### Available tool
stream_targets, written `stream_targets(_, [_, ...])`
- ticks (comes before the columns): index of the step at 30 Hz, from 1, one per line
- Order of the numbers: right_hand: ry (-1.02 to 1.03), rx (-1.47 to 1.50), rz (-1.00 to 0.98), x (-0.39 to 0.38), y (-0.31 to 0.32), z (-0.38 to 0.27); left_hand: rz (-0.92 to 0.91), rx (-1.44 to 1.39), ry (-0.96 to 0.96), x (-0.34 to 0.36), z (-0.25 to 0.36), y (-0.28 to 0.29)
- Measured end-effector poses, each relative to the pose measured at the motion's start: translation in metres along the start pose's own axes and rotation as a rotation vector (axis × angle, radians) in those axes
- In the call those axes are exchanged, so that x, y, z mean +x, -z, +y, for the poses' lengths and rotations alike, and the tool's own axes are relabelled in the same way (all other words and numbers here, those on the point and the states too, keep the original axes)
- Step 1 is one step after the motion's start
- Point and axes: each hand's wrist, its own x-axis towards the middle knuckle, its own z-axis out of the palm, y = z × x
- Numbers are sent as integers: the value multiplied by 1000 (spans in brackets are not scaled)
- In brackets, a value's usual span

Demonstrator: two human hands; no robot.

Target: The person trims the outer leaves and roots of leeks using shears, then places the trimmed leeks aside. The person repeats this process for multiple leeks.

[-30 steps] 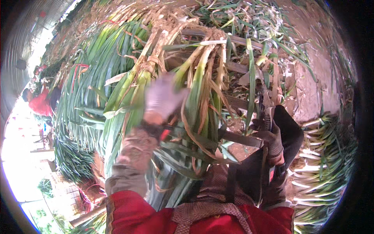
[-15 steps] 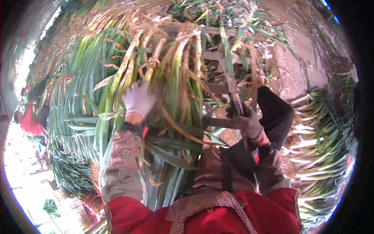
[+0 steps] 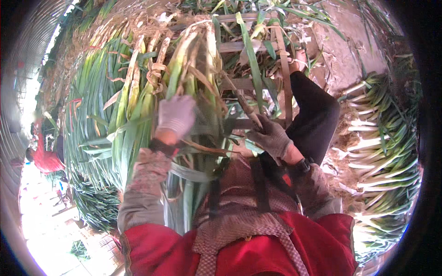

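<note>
Green onions (image 3: 173,83) are lying over the wooden frame (image 3: 284,85), roots (image 3: 198,19) near its far edge. Left hand (image 3: 176,112) is resting on them, grip too blurred to tell; right hand (image 3: 272,139) is holding 1 slim tool (image 3: 249,112). Probably singling some out; next move's calling for firm left grip.
</note>
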Motion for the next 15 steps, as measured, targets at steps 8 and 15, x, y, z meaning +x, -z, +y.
stream_targets(8, [51,-361,-28,-13,3,-7,-82,-118,74,31,-13,28])
stream_targets(15, [-53,-316,-37,-10,8,4,213,-282,29,79,30,10])
